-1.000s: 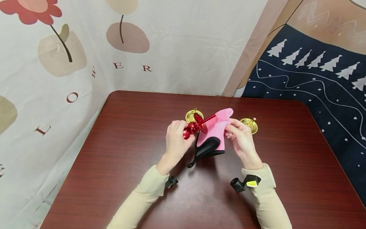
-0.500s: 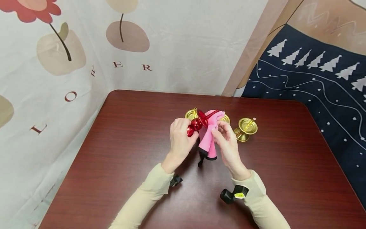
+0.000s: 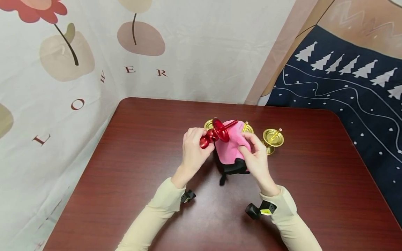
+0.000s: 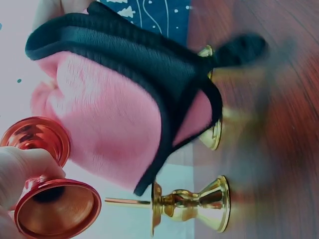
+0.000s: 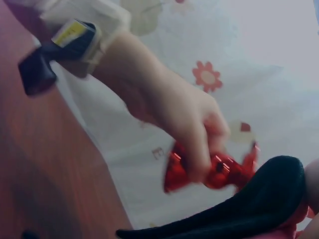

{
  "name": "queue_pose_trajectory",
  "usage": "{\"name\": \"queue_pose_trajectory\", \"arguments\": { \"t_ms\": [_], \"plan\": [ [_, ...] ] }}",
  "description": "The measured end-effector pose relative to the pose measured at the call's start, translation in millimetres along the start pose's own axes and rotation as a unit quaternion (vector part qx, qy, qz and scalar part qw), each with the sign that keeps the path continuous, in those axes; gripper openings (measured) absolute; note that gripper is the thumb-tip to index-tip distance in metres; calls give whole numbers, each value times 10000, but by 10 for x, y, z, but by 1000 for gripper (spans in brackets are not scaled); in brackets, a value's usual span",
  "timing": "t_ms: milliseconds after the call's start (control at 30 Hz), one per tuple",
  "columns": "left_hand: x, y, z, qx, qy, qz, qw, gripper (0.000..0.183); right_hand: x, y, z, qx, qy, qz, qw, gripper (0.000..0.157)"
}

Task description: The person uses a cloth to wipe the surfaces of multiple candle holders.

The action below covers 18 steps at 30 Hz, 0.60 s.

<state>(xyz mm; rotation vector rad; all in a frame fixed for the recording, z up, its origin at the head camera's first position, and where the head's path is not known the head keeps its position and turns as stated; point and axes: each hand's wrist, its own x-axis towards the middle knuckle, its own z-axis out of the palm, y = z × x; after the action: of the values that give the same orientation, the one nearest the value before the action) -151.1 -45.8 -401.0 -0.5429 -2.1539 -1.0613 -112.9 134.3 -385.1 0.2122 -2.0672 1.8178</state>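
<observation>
My left hand (image 3: pixel 195 144) grips a shiny red metal candlestick (image 3: pixel 220 130) around its stem, tilted so its spike points up and right. In the left wrist view the hollow foot of the red candlestick (image 4: pixel 59 211) faces the camera. A pink cloth with black edging (image 3: pixel 227 150) hangs just behind and below the candlestick's dish, its black loop dangling. My right hand (image 3: pixel 258 162) pinches the cloth's right side between thumb and fingers. Whether the cloth touches the red metal is hard to tell. In the right wrist view, the black edging (image 5: pixel 264 199) covers part of the scene.
Gold candlesticks with spikes stand behind the hands on the brown table (image 3: pixel 150 150): one at left (image 3: pixel 208 124), one at centre (image 3: pixel 248 128), partly hidden by the cloth, and one at right (image 3: pixel 273 138). A printed white curtain (image 3: pixel 201 76) hangs beyond the table's far edge.
The right hand swung left with the cloth, bunching it by the candlestick, then came partway back right, spreading it. The left hand kept its grip on the red candlestick, shifting slightly.
</observation>
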Motion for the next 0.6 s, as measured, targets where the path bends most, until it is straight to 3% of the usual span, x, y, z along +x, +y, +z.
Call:
{"name": "queue_pose_trajectory", "arguments": {
  "t_ms": [100, 233, 400, 600],
  "plan": [
    [0, -13, -30, -136, -150, -18, 9998, 24, 51, 3, -85, -116, 88, -26, 9999, 30],
    [9, 6, -48, -422, -302, -25, 9987, 26, 88, -27, -118, -725, -56, -391, 9966, 36],
    [37, 70, -56, -686, -275, -100, 9972, 28, 77, -80, -82, -1262, -221, -752, 9889, 39],
    [89, 128, -83, -379, -109, 125, 9991, 24, 50, -180, -82, -1757, -224, -1066, 9784, 38]
  ]
}}
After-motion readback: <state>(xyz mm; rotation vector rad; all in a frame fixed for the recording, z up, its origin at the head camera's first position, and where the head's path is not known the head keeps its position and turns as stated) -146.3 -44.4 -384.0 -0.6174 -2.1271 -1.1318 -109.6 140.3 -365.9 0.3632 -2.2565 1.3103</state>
